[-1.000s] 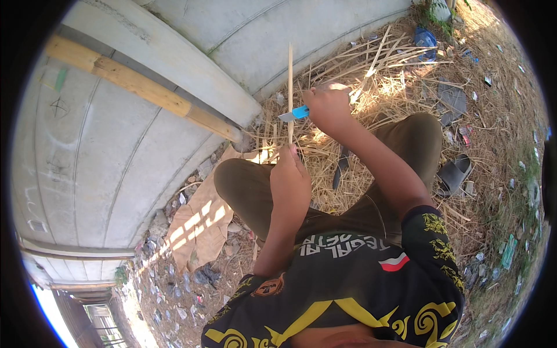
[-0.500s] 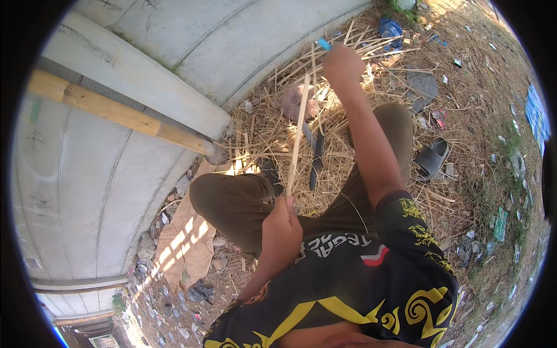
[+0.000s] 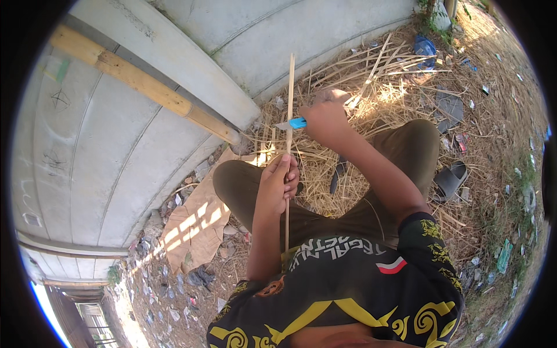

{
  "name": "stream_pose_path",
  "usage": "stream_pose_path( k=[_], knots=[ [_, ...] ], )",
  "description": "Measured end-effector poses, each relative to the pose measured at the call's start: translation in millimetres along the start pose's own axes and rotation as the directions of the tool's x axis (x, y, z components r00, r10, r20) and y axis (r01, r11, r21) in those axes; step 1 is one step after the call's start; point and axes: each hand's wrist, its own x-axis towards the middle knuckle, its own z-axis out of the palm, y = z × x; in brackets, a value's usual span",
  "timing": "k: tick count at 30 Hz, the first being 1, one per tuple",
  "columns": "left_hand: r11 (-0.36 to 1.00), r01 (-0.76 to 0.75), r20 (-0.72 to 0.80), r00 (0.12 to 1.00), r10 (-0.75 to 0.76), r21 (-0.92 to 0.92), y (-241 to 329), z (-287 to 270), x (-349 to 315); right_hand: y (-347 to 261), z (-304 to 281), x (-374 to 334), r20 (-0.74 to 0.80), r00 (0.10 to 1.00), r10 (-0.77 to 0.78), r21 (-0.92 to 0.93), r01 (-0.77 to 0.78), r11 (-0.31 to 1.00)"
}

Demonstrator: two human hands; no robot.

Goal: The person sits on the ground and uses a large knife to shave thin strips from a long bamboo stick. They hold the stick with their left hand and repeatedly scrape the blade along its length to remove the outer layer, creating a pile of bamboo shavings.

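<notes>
"Blue on that knife (image 3: 297,123): who's got it?"

"Right hand (image 3: 326,120), fist wrapped round the handle. The blade (image 3: 282,126) crosses the strip (image 3: 291,87) and looks to be against it, though I can't tell how deep it bites."

"Where's the strip exactly?"

"Out in front of me, tip toward the wall (image 3: 313,26), tail running down past my left hand (image 3: 277,184) to my shirt (image 3: 342,284)."

"And that left hand?"

"Gripping the strip, thumb (image 3: 283,165) laid along it, just short of the blade. That's the spot I'm minding: every stroke ought to run away from the thumb, out toward the tip."

"How hard do you lean on it?"

"Lightly, I'd say. Blade low, one thin shaving at a time. Tip it steeper and the edge probably digs in and splits the grain."

"Anything else?"

"A firm left grip, so the strip doesn't twist. And elbows steady: dry scraps (image 3: 377,75) lie on the ground ahead, well beyond the blade."
</notes>
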Motion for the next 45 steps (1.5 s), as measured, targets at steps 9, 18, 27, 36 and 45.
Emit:
stream_pose_path(
  k=[9, 18, 27, 36, 45],
  knots=[
    [0.966, -0.16, -0.114, 0.976, 0.185, 0.201, -0.6, 35.4, 3.2, 21.9, 13.4, 2.2, -0.167, 0.986, -0.009, 0.039, 0.015, 0.999],
    [0.697, -0.282, -0.025, 0.918, 0.395, 0.66, -43.7, 75.6, -23.7, 141.5, -60.2, 32.7, -0.35, 0.573, 0.741, 0.202, -0.726, 0.657],
    [0.749, -0.294, -0.125, 0.886, 0.447, 0.594, 5.7, 73.7, 3.5, 56.1, -11.7, 0.0, -0.359, 0.933, 0.033, 0.187, 0.037, 0.982],
    [0.436, -0.347, -0.008, 0.776, 0.631, 0.83, -5.0, 86.8, -4.0, 62.1, -15.0, 2.6, -0.553, 0.831, 0.061, 0.159, 0.034, 0.987],
    [0.51, -0.43, 0.108, 0.833, 0.543, 0.745, -47.3, 80.3, -38.6, 141.1, -88.1, 21.8, -0.5, 0.4, 0.768, 0.482, -0.609, 0.63]
  ],
)
